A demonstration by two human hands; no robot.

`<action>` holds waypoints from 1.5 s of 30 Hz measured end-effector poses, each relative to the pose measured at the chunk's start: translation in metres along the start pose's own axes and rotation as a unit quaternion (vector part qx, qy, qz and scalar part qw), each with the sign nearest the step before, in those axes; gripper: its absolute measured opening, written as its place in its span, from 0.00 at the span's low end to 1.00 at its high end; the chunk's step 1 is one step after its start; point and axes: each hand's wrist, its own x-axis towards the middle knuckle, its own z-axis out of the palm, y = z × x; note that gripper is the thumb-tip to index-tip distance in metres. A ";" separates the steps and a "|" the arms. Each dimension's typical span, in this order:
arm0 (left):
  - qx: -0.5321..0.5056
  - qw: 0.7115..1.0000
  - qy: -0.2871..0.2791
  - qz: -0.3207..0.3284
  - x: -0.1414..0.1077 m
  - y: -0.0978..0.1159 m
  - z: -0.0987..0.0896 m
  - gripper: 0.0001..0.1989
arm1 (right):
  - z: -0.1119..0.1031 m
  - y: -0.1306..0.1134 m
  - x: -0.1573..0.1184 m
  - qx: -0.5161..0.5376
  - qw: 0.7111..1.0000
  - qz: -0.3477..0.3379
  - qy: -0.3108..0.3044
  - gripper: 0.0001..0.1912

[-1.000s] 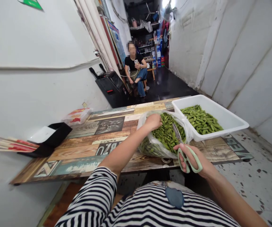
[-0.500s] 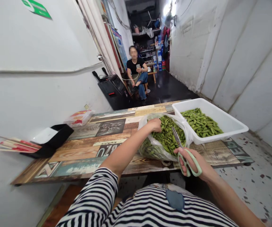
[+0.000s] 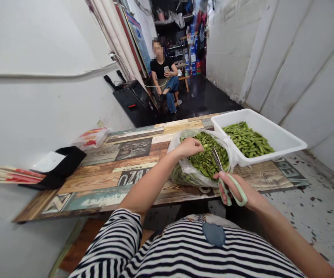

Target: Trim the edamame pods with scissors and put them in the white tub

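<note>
A clear plastic bag (image 3: 186, 168) full of green edamame pods (image 3: 206, 159) stands open on the table. Over the left part of the pods is my left hand (image 3: 192, 147), its fingers pinched together; whatever lies between the fingertips blends with the pods behind. My right hand (image 3: 238, 189) grips scissors with pale green handles (image 3: 239, 195) at the bag's near right edge. Their metal blades (image 3: 217, 159) point up and away over the pods, slightly apart. Beside the bag on the right, a white plastic tub (image 3: 285, 146) holds more edamame pods (image 3: 249, 141).
The wood-patterned table (image 3: 97, 193) carries a black holder (image 3: 65, 168) with red-and-white chopstick packets (image 3: 16, 175) at left and a plastic packet (image 3: 91, 138) near the wall. Beyond it, a seated person (image 3: 164, 75) holds a phone.
My left hand has lifted slightly out of the pods and shifted right, towards the scissors. The scissor blades look slightly wider apart. The whole view has tilted a little downward.
</note>
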 end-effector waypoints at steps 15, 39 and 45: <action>-0.227 0.959 -0.153 -0.077 -0.021 0.008 -0.006 0.08 | -0.002 0.001 0.012 -0.114 0.992 -0.044 0.024 0.23; -0.420 0.904 -0.022 -0.081 -0.019 0.021 0.013 0.07 | -0.001 -0.002 0.007 0.001 1.000 0.005 0.008 0.24; -0.445 0.895 0.004 -0.020 0.047 0.066 -0.006 0.02 | -0.005 0.010 -0.007 -0.008 1.000 0.002 -0.030 0.26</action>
